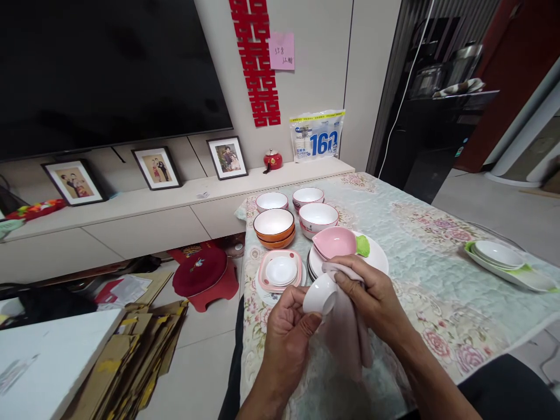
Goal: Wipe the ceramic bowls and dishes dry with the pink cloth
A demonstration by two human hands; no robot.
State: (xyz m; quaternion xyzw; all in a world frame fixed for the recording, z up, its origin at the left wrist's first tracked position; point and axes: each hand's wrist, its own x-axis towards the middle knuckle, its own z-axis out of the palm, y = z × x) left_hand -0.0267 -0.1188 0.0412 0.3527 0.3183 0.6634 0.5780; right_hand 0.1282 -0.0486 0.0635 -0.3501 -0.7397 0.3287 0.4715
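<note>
A small white bowl (318, 294) is tilted on its side above the near part of the table. My left hand (291, 326) grips its rim and base between thumb and fingers. My right hand (365, 291) is closed round a pale pink cloth (345, 332), pressing it against the bowl's edge while the rest hangs down. Just beyond my hands, a pink strawberry-shaped bowl (335, 240) with a green leaf handle rests on white plates (377, 251). To the left, a small white dish (280, 270) sits in pink-rimmed square plates (268, 281).
Orange bowls (274, 230) and red-rimmed white bowls (318, 219) stand farther back on the flowered tablecloth (420, 256). At the right lies a leaf-edged platter (499, 274) with dishes on it. A red stool (201, 273), flattened cardboard (131, 356) and a white box (52, 356) occupy the floor at left.
</note>
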